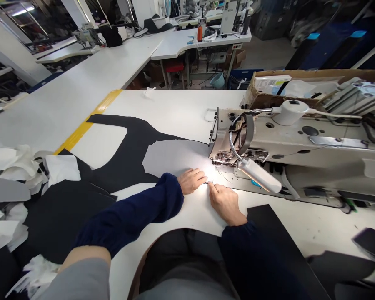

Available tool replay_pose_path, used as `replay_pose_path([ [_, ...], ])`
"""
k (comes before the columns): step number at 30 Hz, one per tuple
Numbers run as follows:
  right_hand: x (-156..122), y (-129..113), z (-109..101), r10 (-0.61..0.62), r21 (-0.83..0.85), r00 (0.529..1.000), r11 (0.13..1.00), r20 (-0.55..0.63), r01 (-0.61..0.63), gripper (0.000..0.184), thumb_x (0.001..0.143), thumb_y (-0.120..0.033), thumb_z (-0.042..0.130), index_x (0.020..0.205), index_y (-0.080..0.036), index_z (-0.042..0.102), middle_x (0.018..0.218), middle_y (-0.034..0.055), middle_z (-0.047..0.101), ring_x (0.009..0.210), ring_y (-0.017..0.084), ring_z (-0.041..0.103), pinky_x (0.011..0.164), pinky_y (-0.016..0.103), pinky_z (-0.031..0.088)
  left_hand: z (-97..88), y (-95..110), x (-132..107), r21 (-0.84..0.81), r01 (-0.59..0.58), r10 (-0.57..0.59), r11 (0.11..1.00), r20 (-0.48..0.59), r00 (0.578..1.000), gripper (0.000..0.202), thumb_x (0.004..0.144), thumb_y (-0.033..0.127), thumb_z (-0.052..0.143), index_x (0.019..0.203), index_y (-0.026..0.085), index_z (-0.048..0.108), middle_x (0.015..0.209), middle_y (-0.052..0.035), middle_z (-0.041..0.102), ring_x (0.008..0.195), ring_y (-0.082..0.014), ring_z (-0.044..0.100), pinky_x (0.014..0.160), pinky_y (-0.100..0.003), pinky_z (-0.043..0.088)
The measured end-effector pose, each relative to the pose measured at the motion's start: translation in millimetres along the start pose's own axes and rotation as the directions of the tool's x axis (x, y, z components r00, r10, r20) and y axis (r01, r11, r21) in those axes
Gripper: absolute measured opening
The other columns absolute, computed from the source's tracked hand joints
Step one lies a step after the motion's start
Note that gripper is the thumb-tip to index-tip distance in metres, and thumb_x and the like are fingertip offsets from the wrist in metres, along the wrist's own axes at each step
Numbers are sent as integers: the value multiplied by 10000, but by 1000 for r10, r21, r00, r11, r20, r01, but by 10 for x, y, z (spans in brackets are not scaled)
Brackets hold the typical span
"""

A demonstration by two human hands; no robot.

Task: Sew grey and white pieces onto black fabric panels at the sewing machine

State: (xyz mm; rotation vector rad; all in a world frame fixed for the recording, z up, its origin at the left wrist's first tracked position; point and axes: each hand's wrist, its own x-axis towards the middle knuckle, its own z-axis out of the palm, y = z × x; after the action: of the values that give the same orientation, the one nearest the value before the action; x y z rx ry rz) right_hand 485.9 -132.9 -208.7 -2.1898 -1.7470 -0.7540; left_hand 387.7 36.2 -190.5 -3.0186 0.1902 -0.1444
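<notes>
Black-and-grey fabric panel (pixel 133 146): long axis roughly left-right, lies far-left of right hand (pixel 225 203).
Left hand (pixel 191 181): nearer, at panel's near edge; grip unclear.
Right hand: fingers curled; grip unclear.

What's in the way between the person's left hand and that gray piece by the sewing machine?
Nothing that I can see: the left hand is right at the near edge of the gray piece. The sewing machine stands off to the right.

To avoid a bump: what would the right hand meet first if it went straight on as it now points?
The right hand would probably meet the left hand first; the exact gap between them is hard to judge.
</notes>
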Motion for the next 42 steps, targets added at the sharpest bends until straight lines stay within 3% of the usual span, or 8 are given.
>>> replay_pose_path([
  [5,52,5,96,-17,-61,998,998,60,20,259,815,-80,459,965,-120,666,588,23,568,542,124,466,523,307,165,25,-24,92,12,-22,22,1000,17,1000,317,983,186,267,1064,131,569,950,-86,577,897,-183,493,724,-301,396],
  [11,226,113,188,79,-6,976,997,205,-80,261,831,-134,439,938,-131,677,615,48,603,549,132,498,531,295,195,17,-98,273,-11,23,-22,1000,51,998,285,953,148,323,1055,108,586,1020,-93,589,946,-197,492,795,-307,411],
  [18,386,199,294,153,-19,962,988,226,-153,303,833,-148,427,1029,-130,658,623,43,610,562,132,505,531,288,184,-16,-202,468,-56,82,-78,995,68,995,302,946,140,317,1025,90,605,1049,-112,594,998,-218,496,831,-319,426],
  [25,31,4,25,132,72,986,988,98,-139,255,890,-214,443,1018,-220,662,617,-6,592,521,95,454,513,281,149,-34,-295,636,-108,195,-185,975,97,978,286,940,117,329,1050,98,592,1011,-99,622,1022,-210,518,869,-324,434],
  [29,-169,-147,-90,97,99,984,989,150,-113,269,894,-193,422,1021,-226,658,622,-14,580,509,87,435,520,289,168,-45,-316,673,-130,218,-203,967,117,972,270,932,103,348,1036,110,597,988,-76,635,1041,-196,518,874,-296,416],
  [39,-161,-152,-66,51,52,993,997,106,-57,286,890,-172,416,1043,-207,656,605,-16,571,496,96,421,526,291,163,-65,-274,656,-120,200,-186,972,116,976,263,948,122,346,1021,116,598,1022,-80,619,1049,-189,512,860,-306,415],
  [42,-180,-147,-80,33,42,995,998,96,-37,290,887,-174,417,1049,-211,655,612,-12,572,502,97,430,522,286,173,-116,-304,580,-85,197,-190,977,80,978,273,958,142,335,1061,144,587,1133,-90,580,1088,-207,486,858,-357,422],
])
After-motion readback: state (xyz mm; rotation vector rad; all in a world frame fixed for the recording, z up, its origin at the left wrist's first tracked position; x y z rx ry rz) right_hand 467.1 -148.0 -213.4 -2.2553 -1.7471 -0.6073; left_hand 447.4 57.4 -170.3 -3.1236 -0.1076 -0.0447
